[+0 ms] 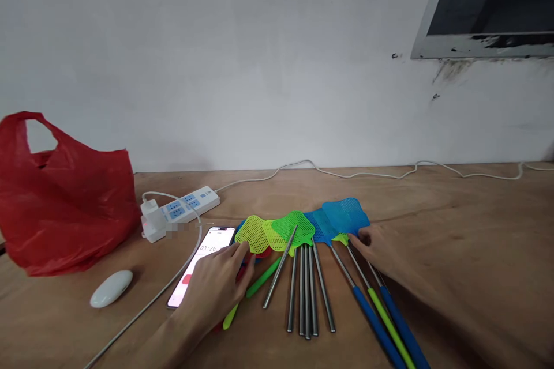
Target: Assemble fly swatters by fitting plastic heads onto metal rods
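Several plastic fly swatters with mesh heads lie overlapping in a row. My left hand (223, 282) is curled around the neck area of a yellow fly swatter (251, 234), beside a green head (296, 227); red and blue parts show beneath. At the right end, my right hand (381, 248) has its fingertips closed at the base of a blue fly swatter (346, 216). Below that hand run thin shafts with blue and yellow-green grips (389, 326). Between my hands lie several loose metal tubes (307, 294), one resting across the green head. The exact finger contact is partly hidden.
A phone (212, 245) with a lit timer screen lies under my left wrist. Left of it are a white power strip (210, 200) with a plugged charger, a white oval object (111, 289), a cable (142, 308) and a red plastic bag (73, 207). A wall rises behind the wooden table (489, 230).
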Motion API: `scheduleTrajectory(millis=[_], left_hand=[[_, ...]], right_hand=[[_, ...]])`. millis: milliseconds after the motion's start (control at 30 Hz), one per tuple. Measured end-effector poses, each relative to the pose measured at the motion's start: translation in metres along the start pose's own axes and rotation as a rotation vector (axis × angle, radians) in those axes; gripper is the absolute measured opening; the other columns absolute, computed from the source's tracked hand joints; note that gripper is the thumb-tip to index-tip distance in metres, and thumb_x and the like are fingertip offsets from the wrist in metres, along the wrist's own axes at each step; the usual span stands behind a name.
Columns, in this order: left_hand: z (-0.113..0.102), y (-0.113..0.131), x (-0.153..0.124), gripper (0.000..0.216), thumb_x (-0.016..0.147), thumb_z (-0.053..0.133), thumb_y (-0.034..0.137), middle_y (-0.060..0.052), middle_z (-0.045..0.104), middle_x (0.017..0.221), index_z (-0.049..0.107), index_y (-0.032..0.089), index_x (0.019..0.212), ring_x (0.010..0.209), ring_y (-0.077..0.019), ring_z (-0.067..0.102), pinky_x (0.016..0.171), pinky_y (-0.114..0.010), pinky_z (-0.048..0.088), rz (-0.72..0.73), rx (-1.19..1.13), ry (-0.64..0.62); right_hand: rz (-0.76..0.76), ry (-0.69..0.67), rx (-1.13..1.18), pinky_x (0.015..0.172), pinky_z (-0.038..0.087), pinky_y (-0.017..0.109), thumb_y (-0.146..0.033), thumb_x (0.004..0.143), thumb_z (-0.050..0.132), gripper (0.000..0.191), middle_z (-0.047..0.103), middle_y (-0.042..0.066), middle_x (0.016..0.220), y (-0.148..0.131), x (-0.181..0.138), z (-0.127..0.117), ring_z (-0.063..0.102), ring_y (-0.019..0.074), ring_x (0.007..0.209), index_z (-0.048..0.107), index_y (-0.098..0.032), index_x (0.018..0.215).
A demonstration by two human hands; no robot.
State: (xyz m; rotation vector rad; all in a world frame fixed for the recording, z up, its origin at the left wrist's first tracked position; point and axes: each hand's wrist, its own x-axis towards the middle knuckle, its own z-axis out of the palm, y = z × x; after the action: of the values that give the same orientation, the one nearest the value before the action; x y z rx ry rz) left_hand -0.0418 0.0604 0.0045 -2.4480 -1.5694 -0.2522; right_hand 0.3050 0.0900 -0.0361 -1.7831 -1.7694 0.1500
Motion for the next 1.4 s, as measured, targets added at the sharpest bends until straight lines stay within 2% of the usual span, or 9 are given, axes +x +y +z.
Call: scheduleTrajectory(millis=[133,267,500,733,933,1100,1200,1300,1400], left_hand=[[0.000,0.004,0.000,0.023,0.099,0.038,0.026,-0.003,0.070,0.080,0.056,0.021,0.085,0.072,-0.0237,0.069,0.058,-0.030,0.039,0.118,-0.057,-0.063],[-0.001,0.003,0.000,0.025,0.099,0.038,0.027,-0.004,0.070,0.080,0.057,0.021,0.085,0.070,-0.0242,0.069,0.055,-0.030,0.037,0.058,-0.022,-0.042],[-0.003,-0.002,0.002,0.029,0.101,0.032,0.026,-0.006,0.073,0.083,0.059,0.020,0.092,0.064,-0.0265,0.070,0.047,-0.028,0.026,-0.095,0.100,-0.071],[-0.003,0.001,0.004,0.028,0.103,0.034,0.026,-0.006,0.073,0.084,0.059,0.020,0.092,0.066,-0.0282,0.071,0.049,-0.027,0.027,-0.086,0.103,-0.136],[0.003,0.002,0.003,0.027,0.103,0.036,0.025,-0.006,0.072,0.081,0.058,0.020,0.089,0.063,-0.0266,0.070,0.048,-0.028,0.024,-0.023,0.090,-0.175],[0.009,0.001,0.001,0.027,0.102,0.037,0.024,-0.004,0.068,0.067,0.061,0.020,0.090,0.055,-0.0242,0.064,0.049,-0.028,0.017,0.042,0.061,-0.187],[0.007,0.001,0.000,0.030,0.101,0.039,0.030,0.001,0.055,0.054,0.059,0.021,0.081,0.048,-0.0193,0.054,0.050,-0.028,0.017,-0.006,-0.135,-0.085],[0.002,0.005,0.000,0.041,0.101,0.038,0.038,0.007,0.032,0.049,0.044,0.021,0.063,0.045,-0.0128,0.036,0.050,-0.026,0.019,-0.051,-0.531,-0.004],[0.000,0.010,0.000,0.045,0.100,0.039,0.045,0.006,0.028,0.056,0.035,0.021,0.061,0.050,-0.0113,0.029,0.050,-0.024,0.023,-0.102,-0.908,0.034]], right_hand=[[-0.007,-0.006,-0.154,0.053,0.016,0.029,-0.043,0.081,0.059,0.039,0.049,0.002,0.052,-0.004,-0.004,-0.001,0.043,0.0191,0.050,0.044,-0.024,0.051],[-0.067,-0.026,-0.208,0.053,0.019,0.029,-0.043,0.086,0.056,0.034,0.052,0.001,0.054,-0.014,-0.006,-0.006,0.048,0.0193,0.052,0.048,-0.023,0.060],[-0.451,-0.287,-0.023,0.059,0.034,0.028,-0.029,0.095,0.049,0.016,0.058,-0.002,0.065,-0.046,-0.024,-0.016,0.056,0.0162,0.060,0.059,-0.022,0.085],[-0.586,-0.427,0.080,0.069,0.038,0.032,-0.025,0.093,0.056,0.016,0.064,0.002,0.085,-0.061,-0.038,-0.016,0.059,0.0202,0.080,0.065,-0.026,0.106],[-0.579,-0.465,0.119,0.068,0.039,0.031,-0.025,0.093,0.056,0.015,0.063,0.002,0.085,-0.064,-0.039,-0.015,0.059,0.0190,0.081,0.068,-0.025,0.101],[-0.571,-0.453,0.126,0.067,0.039,0.030,-0.022,0.091,0.057,0.008,0.064,0.001,0.082,-0.065,-0.040,-0.014,0.058,0.0181,0.078,0.064,-0.022,0.090],[-0.550,-0.438,0.072,0.065,0.037,0.030,-0.022,0.089,0.059,0.007,0.063,0.001,0.077,-0.065,-0.041,-0.011,0.057,0.0186,0.077,0.059,-0.021,0.081],[-0.513,-0.417,0.023,0.062,0.034,0.029,-0.021,0.085,0.062,0.009,0.060,-0.001,0.073,-0.064,-0.043,-0.008,0.056,0.0185,0.073,0.055,-0.022,0.080],[-0.482,-0.378,-0.021,0.062,0.032,0.029,-0.016,0.081,0.062,0.011,0.059,-0.001,0.073,-0.064,-0.044,-0.007,0.055,0.0182,0.069,0.053,-0.022,0.083]])
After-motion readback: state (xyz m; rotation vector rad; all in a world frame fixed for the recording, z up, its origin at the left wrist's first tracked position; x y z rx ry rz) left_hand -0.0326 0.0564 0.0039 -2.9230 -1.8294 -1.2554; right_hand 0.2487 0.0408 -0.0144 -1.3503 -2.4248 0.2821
